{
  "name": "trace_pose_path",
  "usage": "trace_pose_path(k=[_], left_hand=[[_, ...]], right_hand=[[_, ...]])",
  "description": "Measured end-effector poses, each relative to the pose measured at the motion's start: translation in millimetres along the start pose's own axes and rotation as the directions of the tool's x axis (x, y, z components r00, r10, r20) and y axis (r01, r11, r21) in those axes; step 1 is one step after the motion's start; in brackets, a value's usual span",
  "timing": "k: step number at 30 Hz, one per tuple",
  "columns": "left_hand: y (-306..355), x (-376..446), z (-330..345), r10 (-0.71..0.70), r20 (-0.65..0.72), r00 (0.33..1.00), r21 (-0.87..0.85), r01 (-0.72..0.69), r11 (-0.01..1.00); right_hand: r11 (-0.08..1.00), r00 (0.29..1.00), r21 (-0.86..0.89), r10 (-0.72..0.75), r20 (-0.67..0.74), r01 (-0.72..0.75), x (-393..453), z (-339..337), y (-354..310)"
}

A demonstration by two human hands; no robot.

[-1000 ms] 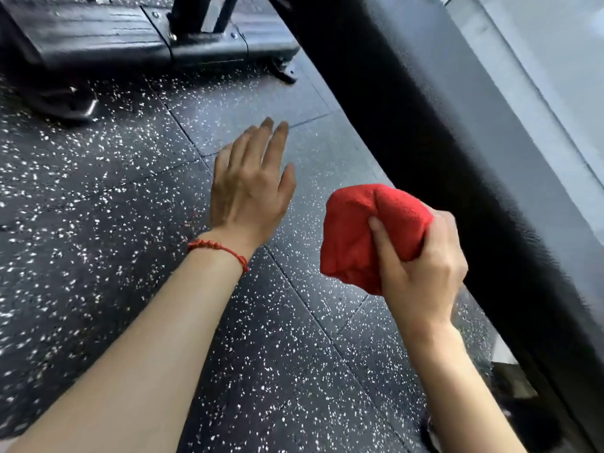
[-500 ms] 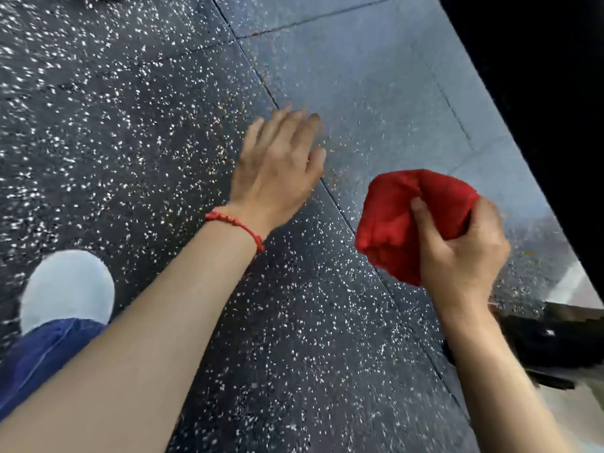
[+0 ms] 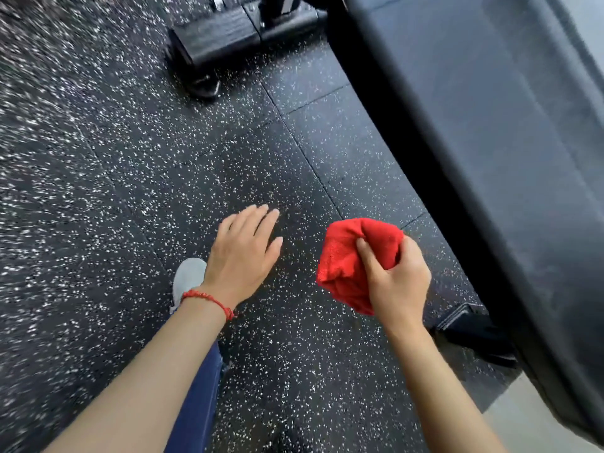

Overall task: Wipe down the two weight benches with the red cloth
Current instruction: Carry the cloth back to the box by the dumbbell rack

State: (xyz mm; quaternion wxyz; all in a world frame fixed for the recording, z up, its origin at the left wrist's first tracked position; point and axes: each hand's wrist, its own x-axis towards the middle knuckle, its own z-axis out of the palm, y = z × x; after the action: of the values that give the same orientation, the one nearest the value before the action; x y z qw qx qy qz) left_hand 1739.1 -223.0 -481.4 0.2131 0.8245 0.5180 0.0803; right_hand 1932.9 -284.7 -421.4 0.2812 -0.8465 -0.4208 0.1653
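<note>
Weight bench [image 3: 483, 152]: black padded surface, running along the right from far to near; its black foot [image 3: 474, 335] rests on the floor near right. Second weight bench base [image 3: 225, 37]: black, far centre, well apart from both hands. Floor [image 3: 98, 191]: black rubber tiles flecked white, with seams showing.

Red cloth [image 3: 349, 256]: bunched, gripped by the right hand [image 3: 395, 282], fingers [image 3: 369, 259] curled into its folds; held above the floor just left of the bench pad, not touching it. Left hand [image 3: 243, 256]: fingers straight and together, palm down, holding nothing; red bracelet [image 3: 209, 299] on the wrist. Grey shoe [image 3: 186, 279] and blue trouser leg [image 3: 196, 403] lie beneath the left forearm.

Against half a second earlier: the far bench base is back in sight, the shoe sits nearer centre, and both hands lie lower in view with the grip on the cloth unchanged.
</note>
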Motion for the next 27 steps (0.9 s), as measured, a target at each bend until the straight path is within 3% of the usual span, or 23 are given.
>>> trace_pose_path(k=[6,13,19,27], left_hand=[[3.1,8.1,-117.5,-0.125,0.033,0.992,-0.043,0.126,0.991],[-19.2,37.2,-255.8,-0.141,0.015,0.99,-0.055,0.142,0.988],[-51.5,66.0,-356.9,-0.171,-0.085,0.982,-0.02,0.17,0.985],[-77.6,73.7,-436.7,-0.289,-0.177,0.941,0.013,0.296,0.955]], right_hand=[[0.962,0.978,0.177,0.209,0.01,-0.208,18.4,-37.1,-111.0],[0.852,0.926,0.385,0.378,0.02,-0.356,47.9,-56.3,-251.2],[0.824,0.938,0.462,0.343,0.054,-0.328,65.7,-68.3,-341.8],[0.837,0.955,0.461,0.265,0.13,-0.295,106.7,-69.8,-424.6]])
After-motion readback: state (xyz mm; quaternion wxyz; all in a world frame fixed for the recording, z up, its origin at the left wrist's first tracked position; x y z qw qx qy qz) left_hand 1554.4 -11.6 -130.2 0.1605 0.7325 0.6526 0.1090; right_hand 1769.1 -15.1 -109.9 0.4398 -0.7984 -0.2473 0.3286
